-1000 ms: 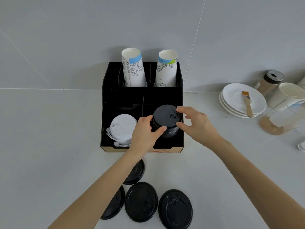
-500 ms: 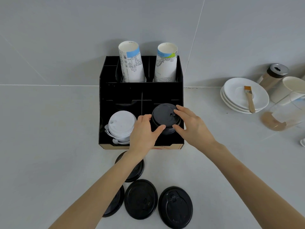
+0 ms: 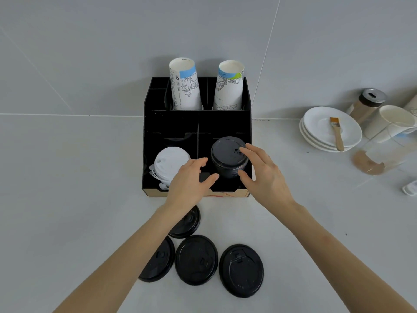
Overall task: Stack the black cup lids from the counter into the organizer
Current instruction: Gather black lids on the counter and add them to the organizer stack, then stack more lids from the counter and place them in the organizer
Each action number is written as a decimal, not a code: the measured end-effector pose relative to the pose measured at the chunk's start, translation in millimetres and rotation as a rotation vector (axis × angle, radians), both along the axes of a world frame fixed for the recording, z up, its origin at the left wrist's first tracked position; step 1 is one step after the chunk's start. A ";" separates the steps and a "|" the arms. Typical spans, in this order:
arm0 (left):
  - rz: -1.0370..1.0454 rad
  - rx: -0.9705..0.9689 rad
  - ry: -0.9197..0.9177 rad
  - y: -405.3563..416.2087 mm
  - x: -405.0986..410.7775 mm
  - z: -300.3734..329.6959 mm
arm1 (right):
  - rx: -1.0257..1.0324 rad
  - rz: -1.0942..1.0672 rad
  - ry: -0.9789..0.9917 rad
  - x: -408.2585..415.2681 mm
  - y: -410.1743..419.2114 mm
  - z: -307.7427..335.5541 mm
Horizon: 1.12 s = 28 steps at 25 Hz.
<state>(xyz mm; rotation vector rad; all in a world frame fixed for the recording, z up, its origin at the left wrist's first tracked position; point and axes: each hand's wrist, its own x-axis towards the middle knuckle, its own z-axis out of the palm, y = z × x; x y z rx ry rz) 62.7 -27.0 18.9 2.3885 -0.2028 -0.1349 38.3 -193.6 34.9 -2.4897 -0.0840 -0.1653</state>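
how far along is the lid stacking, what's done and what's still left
Done: a stack of black lids stands in the organizer's front right slot. In hand: nothing; the left hand and right hand sit open beside it. Left: four loose black lids on the counter.

No legible text, brand, number or sign anywhere in the head view. Left paper cup stack [image 3: 185,86]: line-drawn print with small marks under a blue band, too small to read; right paper cup stack [image 3: 229,86]: faint vertical lettering low on the wall, unreadable. Organizer [image 3: 155,141]: red printed marking on the tan front edge (partly hidden behind the hands, not decipherable); black lid [image 3: 241,270] on the counter: tiny embossed characters near the rim, illegible.
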 end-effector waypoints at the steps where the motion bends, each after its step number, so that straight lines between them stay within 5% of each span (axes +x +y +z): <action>1: -0.003 -0.009 0.006 4.0 -6.3 0.3 | 0.012 0.016 -0.002 -7.0 3.2 0.7; 12: -0.052 -0.049 0.122 59.8 -86.6 -22.8 | -0.066 0.239 0.247 -86.4 39.3 -36.1; 22: -0.267 0.333 0.171 81.3 -127.2 -50.1 | -0.156 0.322 0.377 -124.7 58.9 -62.3; 28: -0.297 0.364 0.086 80.8 -133.9 -59.6 | -0.147 0.294 0.343 -124.5 63.9 -67.6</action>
